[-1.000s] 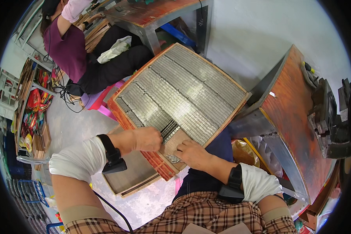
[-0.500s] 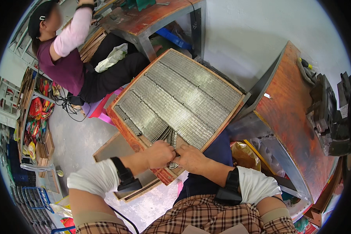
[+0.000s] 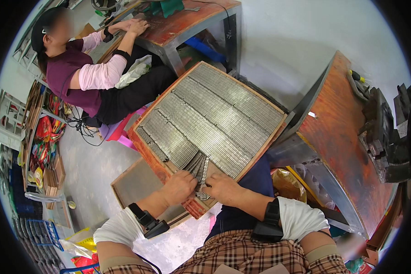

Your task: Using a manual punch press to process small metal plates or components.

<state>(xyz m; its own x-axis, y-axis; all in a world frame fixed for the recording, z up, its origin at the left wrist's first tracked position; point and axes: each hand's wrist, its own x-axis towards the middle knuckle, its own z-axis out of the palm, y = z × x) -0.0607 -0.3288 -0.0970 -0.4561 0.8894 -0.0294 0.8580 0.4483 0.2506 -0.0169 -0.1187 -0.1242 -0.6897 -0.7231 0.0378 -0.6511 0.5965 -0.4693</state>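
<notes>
A shallow wooden tray (image 3: pixel 281 124) with red-painted sides rests tilted before me, packed with bands of small silvery metal pieces (image 3: pixel 214 119). At its near corner several rows have come loose and fan out as narrow metal strips (image 3: pixel 197 165). My left hand (image 3: pixel 180 187) lies curled over the tray's edge, left of the loose strips; its fingertips are partly hidden. Close by on the right, my right hand (image 3: pixel 223 188) has bent fingers at the lower end of the strips. A few pieces lie bunched between both hands. What either hand pinches is too small to make out.
Under the tray's left side sits a second wooden tray (image 3: pixel 139 180). A wooden-topped metal bench (image 3: pixel 340 137) holding dark metal parts stands at right. A co-worker (image 3: pixel 73 77) sits at another bench (image 3: pixel 182 23) at far left. Shelves with colourful packets line the left.
My hands have moved apart, the left one toward the left, showing more of the loose strips. The co-worker's raised arm has come down to the bench.
</notes>
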